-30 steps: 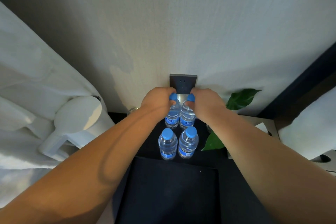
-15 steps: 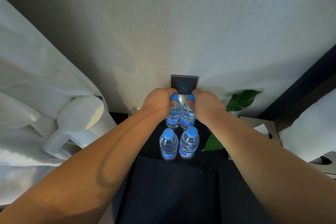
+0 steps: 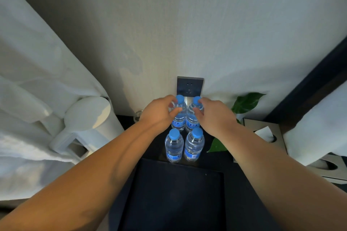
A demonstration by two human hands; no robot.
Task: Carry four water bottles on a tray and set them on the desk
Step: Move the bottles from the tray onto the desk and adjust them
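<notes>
Four clear water bottles with blue caps stand in a square on the dark desk (image 3: 236, 178), beyond the empty black tray (image 3: 174, 195). The front left bottle (image 3: 174, 146) and the front right bottle (image 3: 194, 144) stand free. My left hand (image 3: 159, 112) is at the neck of the back left bottle (image 3: 178, 121), fingers spread and loose. My right hand (image 3: 216, 116) is likewise at the back right bottle (image 3: 191, 122), one fingertip near its cap. Both back caps show.
A white kettle (image 3: 88, 116) stands at the left beside white cloth (image 3: 28, 80). A wall socket (image 3: 190, 86) sits right behind the bottles. A green plant (image 3: 246, 102) and a tissue box (image 3: 266, 133) are at the right. A small glass (image 3: 138, 115) stands by the wall.
Both hands were closed over the caps of the back bottles. Now the fingers have spread and slid back off the caps, and the back bottles stand on the desk.
</notes>
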